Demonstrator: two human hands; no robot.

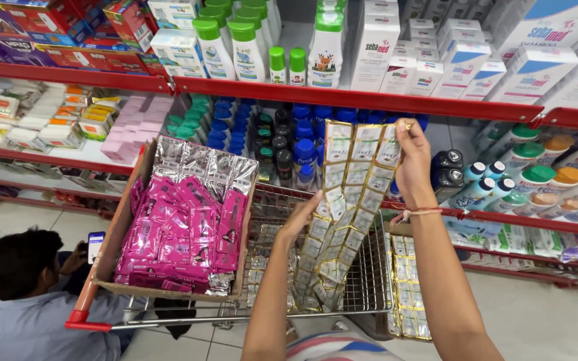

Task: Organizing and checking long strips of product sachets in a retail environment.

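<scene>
pinching sachet strips (352, 194), right hand (413, 164) closed

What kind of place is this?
Most likely a shop's toiletries aisle. Red shelves carry rows of bottles and boxes, a wire shopping cart holds a cardboard box of pink sachets, and the right hand and left hand hold up linked sachet strips.

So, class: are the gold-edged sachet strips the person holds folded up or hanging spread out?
Spread out. The right hand pinches the sachet strips at the top; they hang full length into the trolley, the left hand touching them midway.
</scene>
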